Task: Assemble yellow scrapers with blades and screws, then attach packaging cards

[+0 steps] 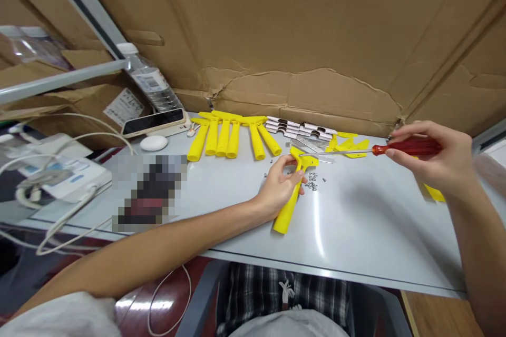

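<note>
My left hand is closed round a yellow plastic scraper handle, its hollow round end pointing down toward me. In my right hand is a screwdriver with a red see-through grip, held level. Its long shaft reaches left to the head of the scraper handle; whether the tip sits in a screw is too small to tell. Just right of my left hand lies a little heap of small screws. Behind it are flat metal blades and loose yellow plastic pieces.
Several yellow scraper handles stand in a row at the back, beside stacked white blade packs. Leftward are a phone, a white oval case, a water bottle and cables. A cardboard wall closes off the back.
</note>
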`<action>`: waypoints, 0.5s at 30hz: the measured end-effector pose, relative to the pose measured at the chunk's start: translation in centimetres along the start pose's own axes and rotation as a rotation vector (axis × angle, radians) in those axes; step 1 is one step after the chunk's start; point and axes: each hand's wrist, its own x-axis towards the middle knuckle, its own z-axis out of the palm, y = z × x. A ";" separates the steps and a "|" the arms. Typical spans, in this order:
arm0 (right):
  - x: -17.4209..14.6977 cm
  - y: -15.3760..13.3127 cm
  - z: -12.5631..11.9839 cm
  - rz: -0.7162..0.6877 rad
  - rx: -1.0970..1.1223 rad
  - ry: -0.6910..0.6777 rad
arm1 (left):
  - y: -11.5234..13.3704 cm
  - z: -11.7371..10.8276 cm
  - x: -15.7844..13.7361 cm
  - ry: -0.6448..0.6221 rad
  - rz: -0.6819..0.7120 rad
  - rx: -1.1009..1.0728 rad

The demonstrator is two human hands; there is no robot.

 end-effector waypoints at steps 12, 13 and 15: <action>4.9 -9.2 -0.6 -0.382 -0.413 -0.193 | -0.1 0.0 0.1 0.012 -0.037 -0.029; 5.1 -9.4 -0.5 -0.382 -0.435 -0.197 | -0.1 0.0 0.1 0.015 -0.042 -0.028; 5.1 -9.6 -0.3 -0.337 -0.425 -0.171 | 0.0 0.0 0.1 0.020 -0.052 -0.028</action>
